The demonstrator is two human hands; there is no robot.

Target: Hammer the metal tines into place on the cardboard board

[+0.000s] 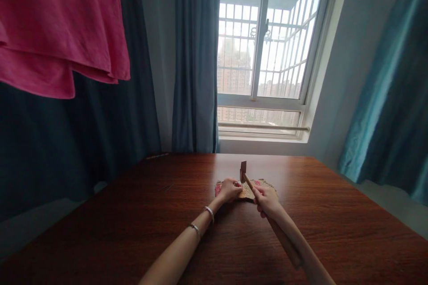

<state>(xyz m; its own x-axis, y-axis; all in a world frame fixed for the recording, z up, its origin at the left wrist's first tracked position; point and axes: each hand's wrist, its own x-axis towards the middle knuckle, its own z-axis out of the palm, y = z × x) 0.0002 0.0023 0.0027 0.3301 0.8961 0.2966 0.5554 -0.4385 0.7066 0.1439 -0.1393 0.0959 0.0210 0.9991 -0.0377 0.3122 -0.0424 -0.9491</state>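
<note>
My right hand [266,200] is closed round the long wooden handle of a small hammer [243,172], whose dark head is raised just above the work. My left hand [229,189] rests in a pinch on a flat tan piece [246,191] lying on a pink mat [257,183] near the middle of the brown wooden table [133,227]. What the left fingers pinch is too small to make out. The hammer handle runs back along my right forearm. Two bracelets sit on my left wrist.
A window [264,53] with bars stands behind the table's far edge, with blue curtains [195,62] on both sides. A pink cloth [60,26] hangs at the upper left. A thin stick [157,156] lies at the table's far left edge.
</note>
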